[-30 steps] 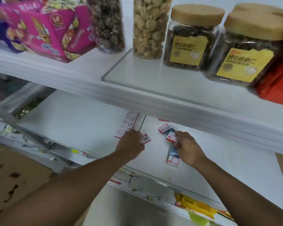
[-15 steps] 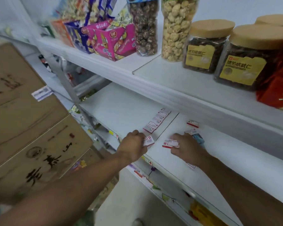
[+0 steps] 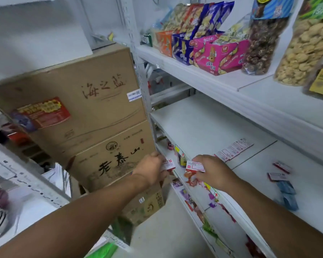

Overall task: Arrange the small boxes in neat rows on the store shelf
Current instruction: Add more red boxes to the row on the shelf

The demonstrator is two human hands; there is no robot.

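My left hand (image 3: 151, 169) grips a small white and red box (image 3: 168, 164) just off the front edge of the white middle shelf (image 3: 199, 123). My right hand (image 3: 213, 172) pinches a second small box (image 3: 195, 166) above the same edge. A row of several small boxes (image 3: 233, 148) lies flat on the shelf beyond my right hand. Two more loose boxes (image 3: 282, 166) (image 3: 276, 176) and a blue packet (image 3: 287, 194) lie farther right on the shelf.
Stacked cardboard cartons (image 3: 93, 116) stand left of the shelf's upright post (image 3: 144, 86). The upper shelf (image 3: 213, 79) carries coloured snack boxes (image 3: 216, 54) and clear jars of snacks (image 3: 263, 43). Lower shelves hold snack packets (image 3: 192, 200). A metal rack (image 3: 17, 175) stands at the left.
Both hands have drawn back from the shelf surface to its front left edge, each carrying a small box. The view has swung left, bringing the cartons into sight.
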